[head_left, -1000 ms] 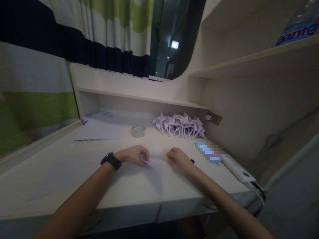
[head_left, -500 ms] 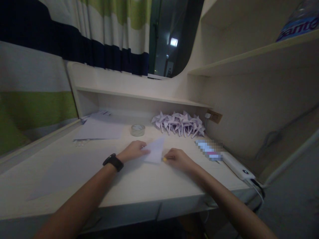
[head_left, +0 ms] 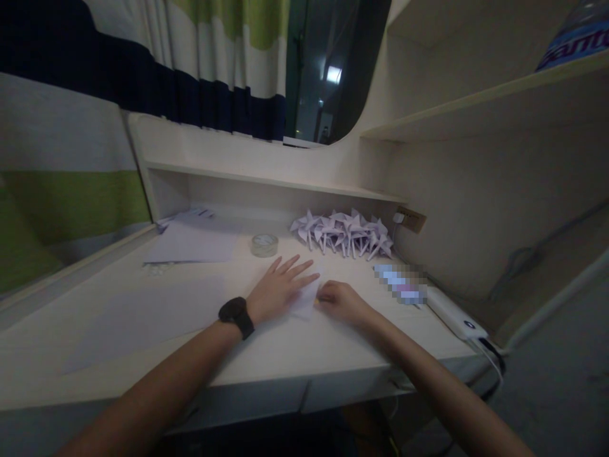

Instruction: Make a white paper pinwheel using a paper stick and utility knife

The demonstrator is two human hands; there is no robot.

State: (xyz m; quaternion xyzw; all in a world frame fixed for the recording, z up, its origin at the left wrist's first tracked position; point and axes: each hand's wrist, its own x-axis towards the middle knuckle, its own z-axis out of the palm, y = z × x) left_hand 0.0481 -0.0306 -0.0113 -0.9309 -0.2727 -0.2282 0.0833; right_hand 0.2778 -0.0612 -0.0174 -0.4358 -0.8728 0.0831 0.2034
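My left hand (head_left: 284,289), with a dark watch on its wrist, lies flat with fingers spread over a small folded piece of white paper (head_left: 308,303), pressing it to the desk. The hand covers most of the paper. At the paper's right edge my right hand (head_left: 343,301) is closed in a pinch on a small thing with a yellow part (head_left: 318,302); the fingers hide most of it, and I cannot make out its kind. A roll of clear tape (head_left: 264,245) rests beyond my left hand.
Paper pinwheels (head_left: 345,233) are heaped at the back of the desk. A stack of white paper (head_left: 193,241) lies back left, with a larger sheet (head_left: 147,317) nearer. On the right are a blurred-out phone-like object (head_left: 399,284) and a white power strip (head_left: 455,314) with cables.
My left hand has gone from gripping the paper's left side to lying spread on top of it, further right. My right hand stays at the paper's right edge, still pinching the yellow-marked thing.
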